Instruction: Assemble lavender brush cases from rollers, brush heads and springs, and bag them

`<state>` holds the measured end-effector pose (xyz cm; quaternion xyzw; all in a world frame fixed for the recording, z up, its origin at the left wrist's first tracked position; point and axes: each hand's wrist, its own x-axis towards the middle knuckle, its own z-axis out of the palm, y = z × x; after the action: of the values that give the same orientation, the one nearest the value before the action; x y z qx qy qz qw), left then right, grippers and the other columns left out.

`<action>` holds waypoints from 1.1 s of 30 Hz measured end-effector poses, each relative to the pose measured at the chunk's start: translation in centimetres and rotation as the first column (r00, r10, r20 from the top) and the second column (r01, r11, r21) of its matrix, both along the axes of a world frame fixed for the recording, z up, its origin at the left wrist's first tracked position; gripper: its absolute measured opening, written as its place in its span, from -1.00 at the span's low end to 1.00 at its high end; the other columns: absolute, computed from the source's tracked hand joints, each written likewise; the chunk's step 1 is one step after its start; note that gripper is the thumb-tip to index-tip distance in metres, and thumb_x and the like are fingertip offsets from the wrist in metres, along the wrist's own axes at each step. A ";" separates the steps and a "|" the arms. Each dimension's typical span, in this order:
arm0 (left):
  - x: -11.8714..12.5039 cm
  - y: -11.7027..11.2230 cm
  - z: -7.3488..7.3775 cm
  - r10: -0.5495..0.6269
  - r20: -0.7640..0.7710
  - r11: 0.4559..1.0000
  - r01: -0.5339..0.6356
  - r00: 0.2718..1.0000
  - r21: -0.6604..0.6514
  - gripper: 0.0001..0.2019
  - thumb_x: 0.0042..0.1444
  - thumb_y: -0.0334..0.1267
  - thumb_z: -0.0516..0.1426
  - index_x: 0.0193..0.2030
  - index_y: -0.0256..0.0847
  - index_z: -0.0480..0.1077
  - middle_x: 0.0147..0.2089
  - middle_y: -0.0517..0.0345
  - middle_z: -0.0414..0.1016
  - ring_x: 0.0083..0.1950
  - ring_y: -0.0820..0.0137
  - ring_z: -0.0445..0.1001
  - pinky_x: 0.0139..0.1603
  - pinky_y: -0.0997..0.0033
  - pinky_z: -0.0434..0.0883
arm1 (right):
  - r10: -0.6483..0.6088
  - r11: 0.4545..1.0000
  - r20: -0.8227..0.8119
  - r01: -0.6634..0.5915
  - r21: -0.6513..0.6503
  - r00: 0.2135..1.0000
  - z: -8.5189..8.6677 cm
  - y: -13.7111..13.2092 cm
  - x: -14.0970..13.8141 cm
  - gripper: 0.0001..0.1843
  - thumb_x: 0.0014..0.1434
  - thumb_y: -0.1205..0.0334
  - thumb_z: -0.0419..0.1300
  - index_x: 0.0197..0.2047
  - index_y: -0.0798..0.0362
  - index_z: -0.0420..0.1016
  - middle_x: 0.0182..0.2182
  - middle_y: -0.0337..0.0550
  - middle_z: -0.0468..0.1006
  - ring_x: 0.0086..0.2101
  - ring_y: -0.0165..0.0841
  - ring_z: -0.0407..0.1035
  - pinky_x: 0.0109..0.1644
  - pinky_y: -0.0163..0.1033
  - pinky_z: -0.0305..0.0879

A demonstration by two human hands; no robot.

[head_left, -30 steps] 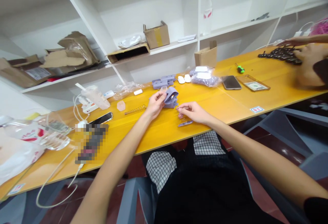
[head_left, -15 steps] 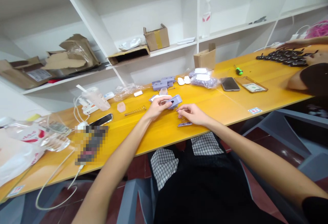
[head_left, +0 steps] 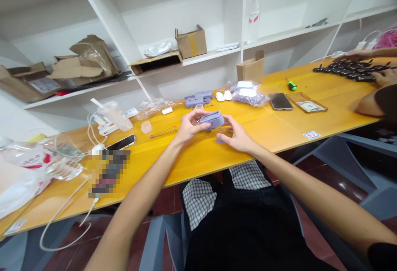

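Note:
My left hand pinches a small purple plastic housing just above the yellow table. My right hand is curled beside it, its fingers touching the right end of the same housing. Under the right fingers lies a small flat purple part on the table. Further back lie more purple parts, two white caps and a metal spring.
A bag of purple and white parts, a phone, a clear case and a green screwdriver lie to the right. Another person's hands handle black parts far right. Phones, cables and plastic bags crowd the left.
My left hand has turned the purple housing level and lowered it slightly. My right hand has moved up from the flat part on the table to the housing's right end.

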<state>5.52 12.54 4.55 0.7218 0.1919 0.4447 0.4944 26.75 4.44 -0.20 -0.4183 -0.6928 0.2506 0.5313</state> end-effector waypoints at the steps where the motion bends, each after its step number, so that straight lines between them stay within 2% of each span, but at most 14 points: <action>1: 0.2 -0.2 0.0 -0.005 -0.022 1.000 0.005 1.000 0.010 -0.51 -0.12 -0.15 0.54 -0.05 -0.15 0.57 0.02 0.03 0.66 0.06 0.21 0.61 0.12 0.18 0.50 | -0.025 0.999 -0.023 0.026 0.041 0.999 0.1 -0.1 0.0 -0.27 0.16 0.14 0.39 0.36 -0.15 0.26 0.24 0.02 0.51 0.17 -0.02 0.47 0.19 0.21 0.44; 3: 0.6 -0.6 -0.2 -0.010 -0.054 1.000 0.011 0.998 0.022 -0.50 -0.15 -0.17 0.55 -0.05 -0.17 0.56 -0.01 0.03 0.65 0.04 0.23 0.61 0.13 0.18 0.49 | -0.055 0.991 -0.078 0.064 0.119 0.995 0.4 -0.3 0.2 -0.22 0.18 0.11 0.38 0.40 -0.20 0.20 0.28 0.00 0.47 0.20 -0.03 0.43 0.21 0.19 0.43; 6: 1.1 -0.8 -0.7 0.004 -0.045 0.999 -0.003 0.999 0.032 -0.49 -0.18 -0.15 0.56 -0.09 -0.20 0.55 -0.06 0.05 0.64 -0.02 0.26 0.61 0.09 0.21 0.50 | -0.058 0.981 -0.106 0.076 0.178 0.993 0.6 -0.3 0.5 -0.44 0.25 0.07 0.32 0.29 -0.18 0.36 0.23 -0.05 0.52 0.17 -0.06 0.45 0.18 0.15 0.44; 9: 1.4 -0.7 -1.1 0.042 -0.045 0.997 -0.039 0.998 0.066 -0.51 -0.20 -0.11 0.56 -0.17 -0.22 0.55 -0.06 0.03 0.62 0.00 0.25 0.59 0.10 0.20 0.49 | -0.081 0.978 -0.134 0.105 0.183 0.988 0.5 0.0 0.6 -0.56 0.22 0.01 0.36 0.13 -0.13 0.46 0.10 -0.06 0.59 0.12 -0.07 0.48 0.15 0.13 0.46; 13: 1.5 -0.7 -1.1 0.060 -0.033 0.995 -0.057 0.998 0.083 -0.57 -0.16 -0.10 0.55 -0.23 -0.22 0.55 0.06 -0.04 0.60 0.12 0.19 0.56 0.17 0.14 0.47 | -0.140 0.972 -0.199 0.173 0.159 0.970 0.4 0.3 0.7 -0.62 0.16 -0.02 0.41 -0.04 -0.10 0.44 -0.06 -0.12 0.62 0.00 -0.13 0.54 0.10 0.08 0.49; 17: 1.3 -0.7 -0.9 0.050 0.017 0.999 -0.050 0.999 0.009 -0.54 -0.14 -0.12 0.54 -0.15 -0.19 0.53 0.21 -0.06 0.53 0.10 0.24 0.57 0.17 0.12 0.50 | -0.137 0.973 -0.220 0.173 0.155 0.966 0.9 0.6 1.3 -0.60 0.21 0.05 0.36 0.09 -0.13 0.46 0.00 -0.12 0.62 -0.02 -0.16 0.55 0.06 0.07 0.53; 21: 1.3 -0.7 -1.0 0.054 -0.003 0.998 -0.054 0.999 -0.037 -0.43 -0.14 -0.14 0.54 0.00 -0.14 0.49 0.20 -0.05 0.54 0.07 0.24 0.58 0.17 0.07 0.52 | -0.116 0.982 -0.296 0.154 0.109 0.948 1.4 1.0 2.3 -0.56 0.29 0.06 0.28 0.22 -0.15 0.51 0.08 -0.08 0.61 0.02 -0.11 0.54 0.16 0.16 0.52; 26: 1.6 -0.7 -1.6 0.045 -0.059 0.999 -0.047 0.997 -0.028 -0.38 -0.13 -0.13 0.53 0.06 -0.13 0.44 0.19 -0.07 0.53 0.09 0.22 0.57 0.12 0.12 0.55 | -0.150 0.970 -0.307 0.201 0.141 0.940 1.0 1.4 2.6 -0.43 0.33 0.04 0.23 0.39 -0.23 0.40 0.22 -0.09 0.52 0.24 -0.01 0.39 0.35 0.32 0.35; 28: 1.7 -0.7 -1.9 0.052 -0.080 0.999 -0.051 0.995 0.007 -0.38 -0.10 -0.14 0.52 0.09 -0.13 0.43 0.18 -0.08 0.54 0.06 0.23 0.58 0.07 0.18 0.57 | -0.117 0.974 -0.320 0.171 0.147 0.940 0.6 1.6 2.2 -0.42 0.34 0.05 0.21 0.40 -0.24 0.37 0.27 -0.09 0.48 0.28 -0.03 0.36 0.37 0.27 0.35; 30: 1.7 -0.7 -2.1 0.095 -0.115 0.992 -0.084 0.989 0.092 -0.43 -0.05 -0.14 0.49 0.08 -0.15 0.44 0.14 -0.08 0.55 0.02 0.25 0.59 0.00 0.21 0.58 | -0.070 0.986 -0.334 0.117 0.122 0.940 0.3 1.8 1.9 -0.44 0.33 0.06 0.22 0.37 -0.22 0.35 0.24 -0.07 0.48 0.23 -0.08 0.41 0.35 0.19 0.40; 32: 1.6 -0.8 -2.1 0.176 -0.176 0.957 -0.127 0.969 0.259 -0.58 0.05 -0.17 0.43 0.01 -0.18 0.48 0.05 -0.06 0.59 -0.06 0.28 0.59 -0.05 0.23 0.57 | -0.031 0.993 -0.370 0.071 0.095 0.929 0.0 1.9 1.6 -0.50 0.31 0.05 0.24 0.30 -0.22 0.35 0.15 -0.08 0.52 0.15 -0.14 0.47 0.31 0.14 0.45; 33: 1.4 -0.9 -2.1 0.217 -0.208 0.922 -0.130 0.954 0.364 -0.69 0.11 -0.18 0.40 -0.06 -0.19 0.51 0.00 -0.03 0.61 -0.09 0.30 0.59 -0.07 0.24 0.56 | -0.016 0.995 -0.396 0.055 0.087 0.918 -0.1 2.0 1.6 -0.53 0.30 0.05 0.25 0.25 -0.22 0.35 0.11 -0.10 0.53 0.12 -0.16 0.49 0.29 0.13 0.47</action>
<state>6.96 11.63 2.50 0.8265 0.2338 0.4216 0.2906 28.31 6.46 -0.31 -0.3455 -0.5751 0.2862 0.6842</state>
